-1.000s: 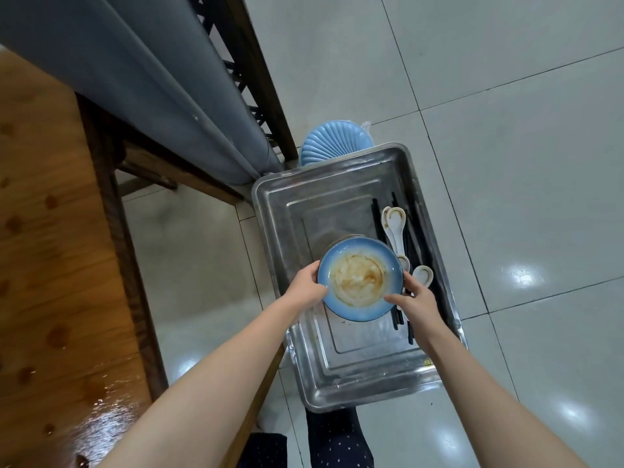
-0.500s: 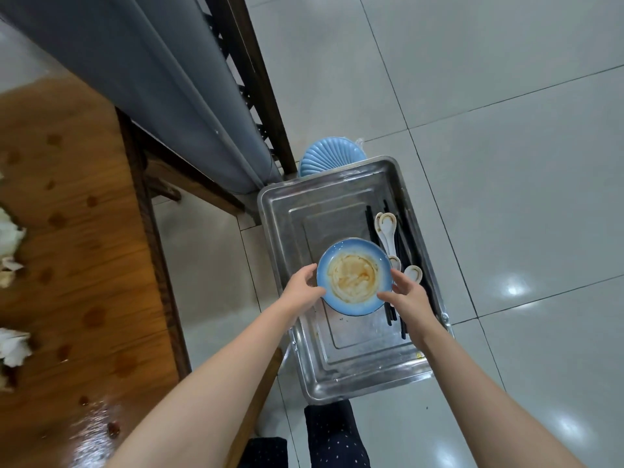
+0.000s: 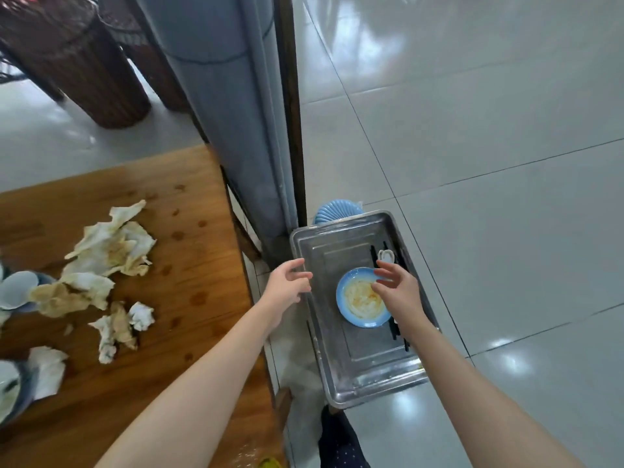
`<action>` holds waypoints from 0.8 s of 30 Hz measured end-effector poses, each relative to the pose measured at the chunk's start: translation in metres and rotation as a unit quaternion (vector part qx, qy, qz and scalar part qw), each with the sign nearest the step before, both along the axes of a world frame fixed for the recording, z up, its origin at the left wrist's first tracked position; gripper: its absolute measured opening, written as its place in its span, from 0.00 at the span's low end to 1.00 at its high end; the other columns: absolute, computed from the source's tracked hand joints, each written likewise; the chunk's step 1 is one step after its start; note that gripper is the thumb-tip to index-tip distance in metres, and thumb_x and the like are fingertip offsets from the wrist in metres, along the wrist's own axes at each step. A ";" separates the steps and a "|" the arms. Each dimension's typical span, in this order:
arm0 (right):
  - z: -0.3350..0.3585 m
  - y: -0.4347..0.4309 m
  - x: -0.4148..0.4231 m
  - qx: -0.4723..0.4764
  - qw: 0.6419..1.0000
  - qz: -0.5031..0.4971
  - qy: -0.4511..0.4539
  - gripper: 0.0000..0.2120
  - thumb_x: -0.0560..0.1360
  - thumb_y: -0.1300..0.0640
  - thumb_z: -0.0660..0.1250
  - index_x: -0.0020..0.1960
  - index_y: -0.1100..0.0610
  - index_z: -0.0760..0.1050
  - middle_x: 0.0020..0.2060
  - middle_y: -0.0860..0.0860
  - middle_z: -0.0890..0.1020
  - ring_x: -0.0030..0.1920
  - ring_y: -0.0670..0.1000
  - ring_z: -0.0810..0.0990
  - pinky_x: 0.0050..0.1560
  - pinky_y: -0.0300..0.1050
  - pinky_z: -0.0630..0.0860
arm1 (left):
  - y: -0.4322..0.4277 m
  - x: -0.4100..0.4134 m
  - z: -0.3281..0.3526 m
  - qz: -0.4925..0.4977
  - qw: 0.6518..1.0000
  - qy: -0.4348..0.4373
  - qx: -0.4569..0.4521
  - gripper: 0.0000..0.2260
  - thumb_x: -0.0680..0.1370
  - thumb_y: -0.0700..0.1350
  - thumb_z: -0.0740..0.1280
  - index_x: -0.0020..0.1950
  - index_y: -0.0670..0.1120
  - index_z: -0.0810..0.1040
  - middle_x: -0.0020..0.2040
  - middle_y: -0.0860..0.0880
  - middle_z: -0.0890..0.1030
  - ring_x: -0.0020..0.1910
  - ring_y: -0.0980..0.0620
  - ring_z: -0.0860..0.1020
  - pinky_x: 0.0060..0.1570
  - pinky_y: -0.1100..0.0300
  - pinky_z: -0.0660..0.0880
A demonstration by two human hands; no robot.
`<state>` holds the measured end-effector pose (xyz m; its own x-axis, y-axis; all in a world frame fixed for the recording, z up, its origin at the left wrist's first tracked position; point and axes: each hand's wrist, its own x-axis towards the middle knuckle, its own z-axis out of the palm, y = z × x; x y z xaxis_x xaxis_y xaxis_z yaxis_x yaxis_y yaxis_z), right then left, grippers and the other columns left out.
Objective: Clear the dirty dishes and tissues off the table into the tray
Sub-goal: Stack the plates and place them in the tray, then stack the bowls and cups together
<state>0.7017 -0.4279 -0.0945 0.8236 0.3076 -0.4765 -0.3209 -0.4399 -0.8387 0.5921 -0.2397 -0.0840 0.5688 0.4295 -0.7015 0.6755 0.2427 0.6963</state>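
**A:** Where does the clearing stand?

**B:** One blue bowl [image 3: 359, 300], smeared with brown sauce, sits flat in the metal tray [image 3: 368, 363], off the right edge of the table [image 3: 196, 298]. A white spoon [image 3: 386, 255] and dark chopsticks [image 3: 395, 332] lie along the tray's right side, just beside the bowl.

**A:** And the hands?

**B:** Neither grip holds anything. The right hand [image 3: 398, 293] hovers over the bowl's right rim with its fingers spread and loose. I cannot tell whether a fingertip touches the rim. The left hand [image 3: 287, 285] hangs over the tray's left edge, fingers relaxed and apart.

**A:** So which step is this?

**B:** I judge this bowl's drop-off done and the next fetch due. Crumpled, stained tissues [image 3: 108, 248] lie scattered on the table. More dishes [image 3: 17, 288] sit at its left edge, partly out of view.

**A:** What does the next move call for?

**B:** Probably a reach to the left, across the table. The tissues look light and loose, so gathering several in one grip would suit. The dishes likely want a firmer hold at the rim, since they may be greasy. The tray shows bare metal at its near and far ends, so there is room.

**A:** Any brand or writing?

**B:** None that I can read on anything.
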 end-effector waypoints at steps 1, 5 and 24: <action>0.010 0.003 -0.008 0.003 1.000 0.000 -0.011 0.20 0.73 0.70 0.67 0.62 0.56 0.75 0.53 0.54 0.81 0.52 0.50 0.80 0.54 0.46 0.78 | 0.006 -0.009 0.011 0.003 1.000 -0.010 0.005 0.22 0.79 0.36 0.64 0.72 0.49 0.68 0.55 0.51 0.80 0.54 0.50 0.80 0.47 0.59 0.75; 0.048 0.020 -0.046 0.024 0.999 0.009 -0.040 0.18 0.74 0.68 0.67 0.61 0.54 0.75 0.52 0.50 0.82 0.49 0.45 0.80 0.49 0.38 0.77 | 0.029 -0.056 0.050 0.020 0.999 -0.036 0.035 0.19 0.81 0.37 0.62 0.70 0.48 0.70 0.55 0.51 0.80 0.49 0.53 0.80 0.48 0.59 0.75; 0.140 0.145 -0.242 0.090 0.987 0.083 -0.102 0.17 0.75 0.67 0.66 0.59 0.51 0.74 0.48 0.47 0.81 0.47 0.46 0.81 0.37 0.35 0.77 | 0.131 -0.314 0.145 0.122 0.987 -0.067 0.086 0.15 0.81 0.39 0.63 0.67 0.49 0.73 0.60 0.47 0.79 0.53 0.49 0.80 0.48 0.57 0.76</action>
<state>0.4596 -0.2830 0.0455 0.8281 0.5105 -0.2315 -0.0741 -0.3096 -0.9480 0.2777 -0.1092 0.0613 0.5164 0.6714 -0.5315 0.5110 0.2564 0.8204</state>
